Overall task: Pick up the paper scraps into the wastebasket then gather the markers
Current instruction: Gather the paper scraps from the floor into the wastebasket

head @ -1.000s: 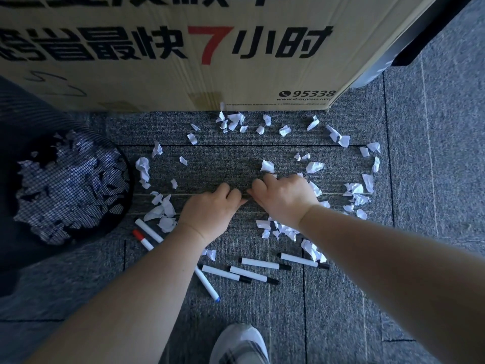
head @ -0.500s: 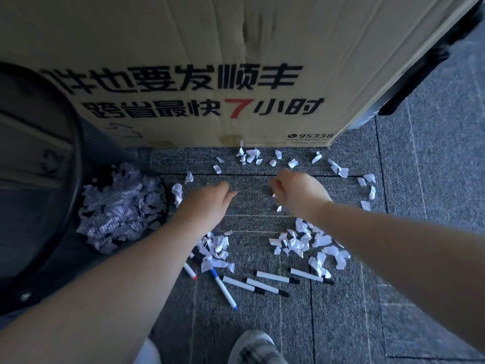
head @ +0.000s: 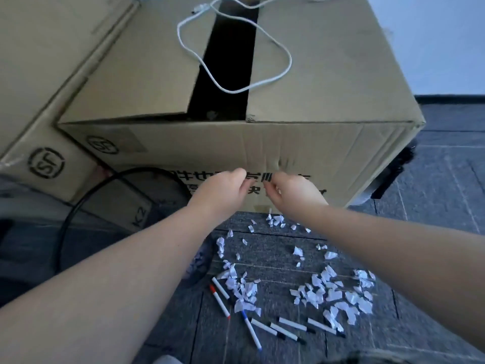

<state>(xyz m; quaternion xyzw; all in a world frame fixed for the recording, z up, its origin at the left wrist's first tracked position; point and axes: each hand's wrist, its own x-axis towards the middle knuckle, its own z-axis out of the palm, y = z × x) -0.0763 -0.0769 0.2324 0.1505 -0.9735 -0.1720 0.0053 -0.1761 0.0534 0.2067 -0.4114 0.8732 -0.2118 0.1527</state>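
Torn white paper scraps lie on the grey carpet in two heaps, a left heap [head: 241,287] and a right heap [head: 333,295], with loose bits near the box foot [head: 275,220]. Several markers lie in front of the heaps: a red-tipped one [head: 220,300], a blue-tipped one [head: 251,328] and black-capped ones [head: 286,331]. The black mesh wastebasket [head: 78,203] stands at the left, partly hidden by my left forearm. My left hand [head: 223,190] and my right hand [head: 291,195] hover close together above the carpet, in front of the box. Their fingers are curled in, and I see no scraps in them.
A large cardboard box [head: 288,143] with a gap between its top flaps stands right behind the scraps, and a white cable [head: 236,48] is looped on top. Another box [head: 39,101] sits at the left. A shoe tip [head: 168,359] shows at the bottom edge.
Both hands have risen from the carpet and now hang in front of the box. The scraps they raked lie behind in two heaps. The view has tilted upward.
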